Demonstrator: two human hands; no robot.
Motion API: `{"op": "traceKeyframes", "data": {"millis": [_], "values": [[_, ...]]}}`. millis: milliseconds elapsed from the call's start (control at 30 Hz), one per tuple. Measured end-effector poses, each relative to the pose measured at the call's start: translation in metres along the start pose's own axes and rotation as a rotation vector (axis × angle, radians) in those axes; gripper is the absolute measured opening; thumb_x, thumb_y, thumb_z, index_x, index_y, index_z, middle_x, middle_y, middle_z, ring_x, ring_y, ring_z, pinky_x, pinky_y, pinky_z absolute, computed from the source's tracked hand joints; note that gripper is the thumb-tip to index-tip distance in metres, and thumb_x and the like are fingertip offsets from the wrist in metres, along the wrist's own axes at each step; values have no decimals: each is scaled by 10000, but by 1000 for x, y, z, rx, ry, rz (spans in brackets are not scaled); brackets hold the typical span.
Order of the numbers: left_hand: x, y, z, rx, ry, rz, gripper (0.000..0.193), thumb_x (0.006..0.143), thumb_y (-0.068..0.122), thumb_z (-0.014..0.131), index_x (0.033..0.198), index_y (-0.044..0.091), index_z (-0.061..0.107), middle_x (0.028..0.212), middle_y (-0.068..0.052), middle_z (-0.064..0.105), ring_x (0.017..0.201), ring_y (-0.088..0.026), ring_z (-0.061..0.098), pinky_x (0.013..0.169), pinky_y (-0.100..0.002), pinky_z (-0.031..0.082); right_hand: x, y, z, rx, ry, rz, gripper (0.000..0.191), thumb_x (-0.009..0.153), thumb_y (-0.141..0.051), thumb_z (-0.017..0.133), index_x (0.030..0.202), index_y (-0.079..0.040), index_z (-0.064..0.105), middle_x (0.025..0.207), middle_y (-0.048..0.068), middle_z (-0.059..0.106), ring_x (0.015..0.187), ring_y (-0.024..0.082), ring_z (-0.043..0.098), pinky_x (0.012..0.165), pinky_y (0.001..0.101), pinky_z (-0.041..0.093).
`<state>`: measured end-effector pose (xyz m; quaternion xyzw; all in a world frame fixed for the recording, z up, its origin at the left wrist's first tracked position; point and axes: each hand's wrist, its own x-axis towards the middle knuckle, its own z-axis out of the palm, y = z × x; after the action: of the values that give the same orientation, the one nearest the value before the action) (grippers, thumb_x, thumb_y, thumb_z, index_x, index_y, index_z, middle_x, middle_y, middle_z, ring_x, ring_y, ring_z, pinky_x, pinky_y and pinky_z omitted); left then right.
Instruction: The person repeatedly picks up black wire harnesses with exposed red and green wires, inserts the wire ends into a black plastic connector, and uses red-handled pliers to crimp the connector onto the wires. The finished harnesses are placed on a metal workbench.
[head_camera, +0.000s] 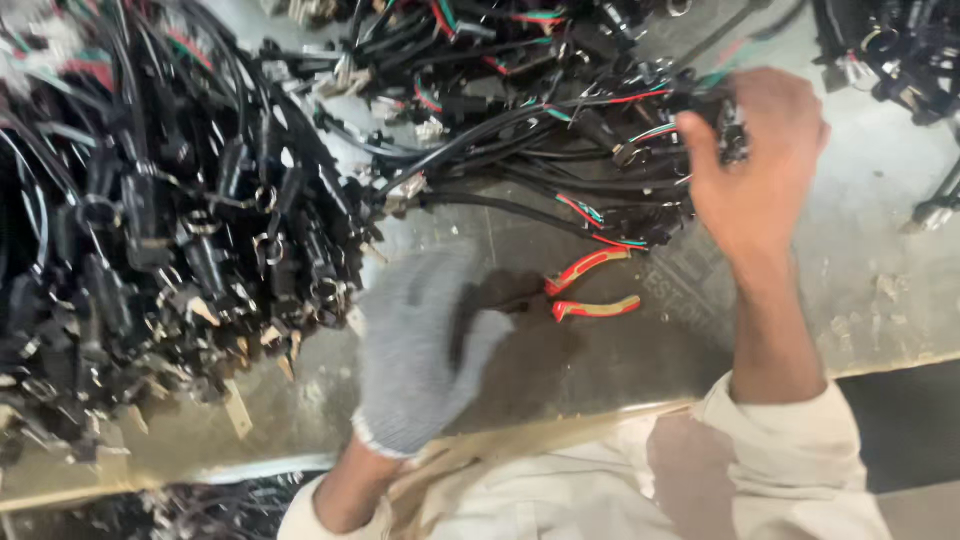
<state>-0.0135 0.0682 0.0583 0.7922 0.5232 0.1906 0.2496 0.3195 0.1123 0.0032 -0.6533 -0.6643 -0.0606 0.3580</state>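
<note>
Under my bare right hand, closed on a connector, limp light wires trail; I'd grip plugs. Gloved left hand, fingers curled, holds pliers.

— What is the left hand wearing?
— A grey knitted cloth glove, matt and fuzzy; the right hand is bare.

— And the pliers?
— Dark metal at the jaws, with glossy red plastic grips edged in yellow.

— The cables?
— Smooth black plastic sheathing with a slight sheen, thinner red and green insulated wires, and small shiny metal rings and tabs in the pile.

— The worktop?
— Dull grey, rough, scuffed and stained.

— The sleeves?
— Pale matt woven cloth.
</note>
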Motion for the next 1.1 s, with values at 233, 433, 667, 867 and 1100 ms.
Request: {"op": "traceKeyframes", "data": {"millis": [233, 433, 667, 867, 1100], "values": [[-8, 31, 41, -665, 93, 167, 699, 937, 360, 716, 1467, -3, 439, 1331, -192, 607, 1221, -318, 620, 1056, -408, 499, -58, -124, -22, 226, -91, -24, 428, 815, -290, 895, 1116, -81, 674, 1117, 78, 719, 1031, 301, 618, 855, 390, 481], [-31, 30, 52, -917, 93, -147, 435, 1055, 260, 555, 1400, -4, 534, 1144, -72, 651, 1009, -134, 600, 923, -301, 527, -97, -151, -4, 711, -425, 117, 976, 721, -390, 817, 1535, -50, 399, 1507, 259, 450, 1405, 412, 411, 1190, 493, 318], [-44, 26, 56, -777, -46, -127, 266, 841, 156, 717, 1078, 42, 680, 831, -9, 647, 690, -78, 592, 638, -254, 526, -98, -132, -23, 2112, -149, 716, 473, 1173, -433, 524, 1263, 30, 489, 948, 77, 598, 828, 195, 501, 822, 414, 396], [-49, 38, 70, -885, -343, -94, 358, 841, 101, 750, 1185, 64, 658, 838, -16, 625, 678, -90, 546, 645, -271, 512, -102, -132, -54, 1894, -46, 762, 325, 1189, -284, 389, 983, -85, 541, 763, 35, 380, 508, 136, 280, 558, 386, 340], [-27, 18, 20, -941, 44, 209, 683, 862, 293, 793, 1386, 29, 443, 1269, -161, 545, 1195, -280, 532, 1045, -379, 418, -92, -152, -55, 860, -590, 132, 243, 1014, -336, 576, 944, -102, 581, 543, 9, 518, 464, 234, 499, 537, 436, 411]]}}
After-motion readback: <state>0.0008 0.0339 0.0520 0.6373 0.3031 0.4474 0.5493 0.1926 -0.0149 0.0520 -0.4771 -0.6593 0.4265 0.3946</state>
